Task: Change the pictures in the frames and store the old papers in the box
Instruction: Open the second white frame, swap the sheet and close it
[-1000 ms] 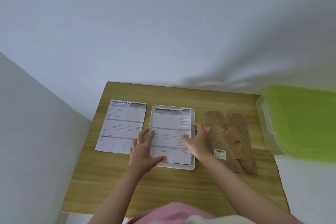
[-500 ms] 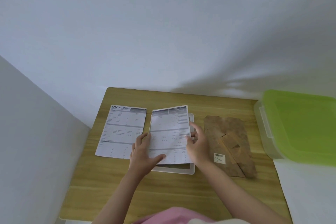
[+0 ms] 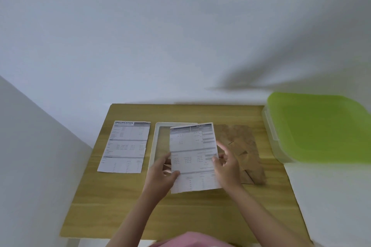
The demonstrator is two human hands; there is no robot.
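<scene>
Centrally, both hands grip one printed sheet (image 3: 193,156): the left hand (image 3: 160,176) pinches its left edge, the right hand (image 3: 227,164) its right edge, fingers curled. Its grey-banded tables face up, and it hangs tilted over the right part of a white frame (image 3: 155,142) lying flat on the wooden table (image 3: 120,206). A second sheet (image 3: 126,146), headed SPECIFICATION, lies left of the frame. One brown backing board (image 3: 243,146) lies to the right. At far right stands one box with a green lid (image 3: 321,126).
</scene>
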